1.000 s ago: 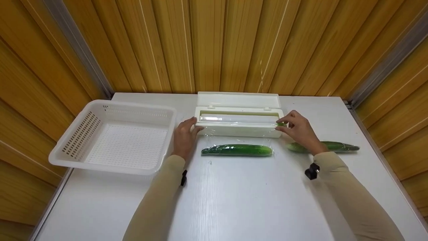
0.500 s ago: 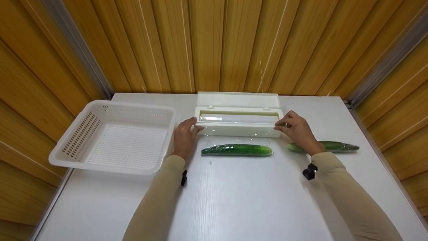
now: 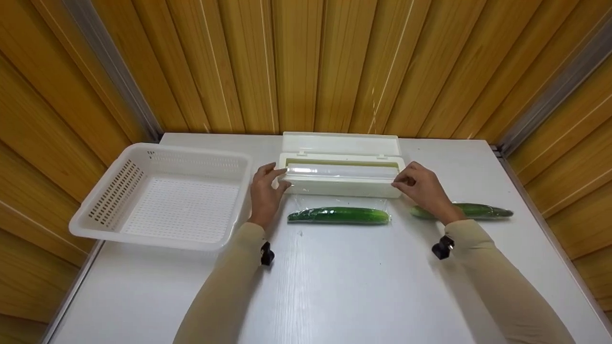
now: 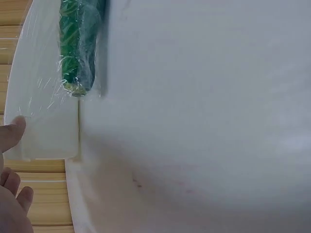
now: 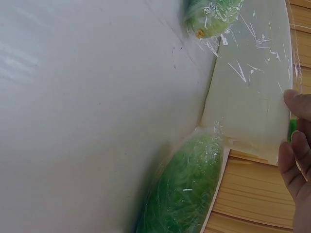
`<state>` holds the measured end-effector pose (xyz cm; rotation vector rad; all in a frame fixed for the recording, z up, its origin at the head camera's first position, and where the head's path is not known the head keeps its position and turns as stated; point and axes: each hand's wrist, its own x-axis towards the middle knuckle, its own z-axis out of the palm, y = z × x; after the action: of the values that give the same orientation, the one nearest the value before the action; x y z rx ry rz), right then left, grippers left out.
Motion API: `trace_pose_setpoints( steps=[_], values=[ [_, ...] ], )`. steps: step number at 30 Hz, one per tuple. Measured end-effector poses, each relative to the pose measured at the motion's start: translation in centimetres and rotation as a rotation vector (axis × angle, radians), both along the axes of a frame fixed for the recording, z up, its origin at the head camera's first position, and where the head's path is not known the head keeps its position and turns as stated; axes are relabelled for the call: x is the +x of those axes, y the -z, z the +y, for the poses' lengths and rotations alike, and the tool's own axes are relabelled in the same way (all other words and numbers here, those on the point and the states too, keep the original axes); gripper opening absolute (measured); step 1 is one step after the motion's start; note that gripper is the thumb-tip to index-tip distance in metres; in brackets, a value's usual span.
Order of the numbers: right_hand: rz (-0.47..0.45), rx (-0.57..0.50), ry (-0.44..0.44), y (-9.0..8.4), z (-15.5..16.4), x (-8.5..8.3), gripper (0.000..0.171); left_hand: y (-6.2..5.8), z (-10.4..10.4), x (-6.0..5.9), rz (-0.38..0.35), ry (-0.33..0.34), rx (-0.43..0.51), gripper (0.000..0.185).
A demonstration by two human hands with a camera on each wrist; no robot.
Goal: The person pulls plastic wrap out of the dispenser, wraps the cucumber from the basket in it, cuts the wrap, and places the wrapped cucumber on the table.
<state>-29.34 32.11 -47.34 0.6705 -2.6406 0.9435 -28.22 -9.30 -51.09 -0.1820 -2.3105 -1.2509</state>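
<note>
1. The left hand (image 3: 265, 191) is sitting at the left end of the white cling-film dispenser (image 3: 342, 184), a little above centre in the head view. Its thumb and fingertips are curling around that end of the box and touching it; the left wrist view is showing a fingertip (image 4: 10, 136) pressing against the dispenser's white front face.

2. The right hand (image 3: 423, 188) is sitting at the dispenser's right end, fingers bent and pinching at the front upper edge. The right wrist view is showing a fingertip (image 5: 297, 104) on the box edge with a small green piece (image 5: 292, 130) just beside it; whether the fingers are gripping that piece or the film itself cannot be told.

3. The dispenser is standing open, lid (image 3: 340, 142) tipped back toward the wooden wall, with the clear film roll (image 3: 342, 170) lying inside.

4. A wrapped cucumber (image 3: 339, 215) is lying just below the dispenser, centre frame, with a sheet of film (image 3: 342, 200) running between it and the box front.

5. A second wrapped cucumber (image 3: 471, 210) is lying at centre right, partly behind the right wrist.

6. A white perforated basket (image 3: 112, 191) is resting at centre left on the white table (image 3: 344, 291), near the left hand but apart from it.
</note>
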Motion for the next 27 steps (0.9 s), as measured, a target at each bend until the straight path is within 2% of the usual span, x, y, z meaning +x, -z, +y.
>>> trace_pose_setpoints(
  steps=[4,8,13,20,23,27],
  values=[
    [0.012,-0.013,-0.012,0.0,-0.2,0.1,0.012,0.0,0.1,0.2,0.024,0.032,-0.005,0.016],
    [0.017,-0.029,-0.009,-0.1,-0.1,0.2,0.013,0.1,0.0,0.2,0.052,0.031,0.003,0.008],
    [0.004,-0.036,-0.004,0.0,0.0,0.2,0.013,0.6,-0.1,0.4,0.092,0.052,0.055,0.009],
    [0.027,-0.046,-0.010,0.2,0.0,0.2,0.013,0.9,-0.4,0.9,0.093,0.102,0.120,0.010],
    [0.042,-0.050,-0.020,0.3,0.0,0.3,0.012,0.7,-0.5,1.2,0.106,0.098,0.115,0.011],
    [0.042,-0.066,-0.015,0.2,0.0,0.4,0.013,0.1,-0.6,1.5,0.112,0.149,0.143,0.011]
  ],
)
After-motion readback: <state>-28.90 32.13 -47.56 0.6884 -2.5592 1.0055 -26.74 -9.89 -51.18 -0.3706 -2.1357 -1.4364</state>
